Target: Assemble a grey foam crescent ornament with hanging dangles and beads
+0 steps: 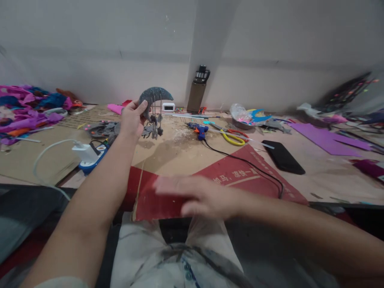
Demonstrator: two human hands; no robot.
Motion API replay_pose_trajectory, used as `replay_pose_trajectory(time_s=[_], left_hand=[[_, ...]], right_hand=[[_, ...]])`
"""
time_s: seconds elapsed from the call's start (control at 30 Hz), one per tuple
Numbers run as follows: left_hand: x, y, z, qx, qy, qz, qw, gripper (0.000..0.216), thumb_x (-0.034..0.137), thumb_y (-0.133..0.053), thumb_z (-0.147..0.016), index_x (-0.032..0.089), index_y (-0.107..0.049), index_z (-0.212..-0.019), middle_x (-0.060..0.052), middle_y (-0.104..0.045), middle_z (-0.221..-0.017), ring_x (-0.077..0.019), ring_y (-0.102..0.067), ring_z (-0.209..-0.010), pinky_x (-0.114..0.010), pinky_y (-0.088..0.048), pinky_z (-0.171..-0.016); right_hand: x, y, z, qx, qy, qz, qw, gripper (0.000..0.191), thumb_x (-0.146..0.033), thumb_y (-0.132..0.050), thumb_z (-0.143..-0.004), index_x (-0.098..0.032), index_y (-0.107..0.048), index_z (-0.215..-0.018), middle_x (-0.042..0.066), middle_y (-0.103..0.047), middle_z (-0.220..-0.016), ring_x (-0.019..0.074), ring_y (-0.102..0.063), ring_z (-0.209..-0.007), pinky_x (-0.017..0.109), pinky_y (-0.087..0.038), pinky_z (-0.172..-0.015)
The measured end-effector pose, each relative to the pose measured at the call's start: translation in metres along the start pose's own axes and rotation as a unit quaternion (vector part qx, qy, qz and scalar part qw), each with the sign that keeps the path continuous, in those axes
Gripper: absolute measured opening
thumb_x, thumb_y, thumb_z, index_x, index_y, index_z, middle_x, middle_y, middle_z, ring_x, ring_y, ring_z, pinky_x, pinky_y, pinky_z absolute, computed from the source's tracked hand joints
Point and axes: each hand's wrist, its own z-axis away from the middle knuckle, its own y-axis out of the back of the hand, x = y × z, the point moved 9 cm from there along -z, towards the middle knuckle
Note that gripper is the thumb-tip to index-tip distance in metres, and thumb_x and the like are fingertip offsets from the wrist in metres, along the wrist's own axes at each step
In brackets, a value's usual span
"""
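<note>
My left hand [133, 118] is raised and closed on one end of a dark grey crescent moon ornament [156, 94]. Strings with small grey pieces [156, 127] dangle from the crescent's underside. Low over the red cardboard sheet [168, 200], my right hand [201, 194] is smeared by motion, its fingers stretched out and its thumb apart, with nothing seen in it. Beyond the red sheet lies a blue glue gun [201, 132], its black cord running right. Yellow-handled scissors [234, 139] rest beside it.
A bottle [196, 94] stands against the wall near a small white clock [168, 107]. A black phone [283, 157] lies at right, near purple sheets [324, 138]. At left are a power strip with a white plug [87, 153] and heaped colourful scraps [27, 104]. A bowl [243, 124] holds clear wrapping.
</note>
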Motion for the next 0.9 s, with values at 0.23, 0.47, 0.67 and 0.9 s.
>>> replay_pose_trajectory(time_s=[0.23,0.47,0.67,0.9], left_hand=[[-0.008,-0.015,0.007,-0.036,0.026,0.026,0.999,0.013,0.016,-0.074,-0.070,0.018,-0.062,-0.068,0.002,-0.061,-0.065,-0.0087,-0.056,-0.056,-0.021,-0.046,-0.052],[-0.015,-0.018,0.009,-0.061,0.028,0.017,0.998,0.017,0.021,-0.078,-0.065,0.017,-0.063,-0.070,0.000,-0.064,-0.066,-0.0087,-0.058,-0.056,-0.020,-0.048,-0.054],[-0.017,-0.024,0.017,-0.073,0.037,0.000,0.997,0.021,0.022,-0.079,-0.061,0.014,-0.064,-0.074,0.001,-0.062,-0.063,-0.0076,-0.057,-0.055,-0.018,-0.045,-0.053],[-0.014,-0.037,0.033,-0.111,0.044,-0.036,0.992,0.025,0.028,-0.080,-0.060,0.015,-0.063,-0.074,0.002,-0.059,-0.062,-0.0064,-0.051,-0.054,-0.016,-0.037,-0.048]], right_hand=[[0.069,0.027,0.043,0.058,-0.246,0.192,0.948,0.074,-0.054,-0.047,-0.089,-0.006,-0.036,-0.144,0.021,-0.027,-0.152,0.0298,-0.021,-0.143,0.047,-0.017,-0.117],[-0.039,-0.025,0.003,-0.063,0.033,-0.034,0.997,0.050,-0.039,-0.046,-0.094,-0.020,-0.044,-0.140,0.005,-0.043,-0.147,0.0141,-0.036,-0.137,0.029,-0.027,-0.113],[0.045,0.023,0.015,0.046,-0.218,0.130,0.966,0.069,-0.046,-0.056,-0.087,-0.010,-0.039,-0.143,0.018,-0.028,-0.153,0.0288,-0.020,-0.143,0.045,-0.020,-0.116],[0.002,0.080,-0.031,0.257,-0.052,0.065,0.963,0.020,-0.026,-0.051,-0.090,-0.017,-0.068,-0.095,0.004,-0.069,-0.090,0.0129,-0.062,-0.083,0.025,-0.047,-0.076]])
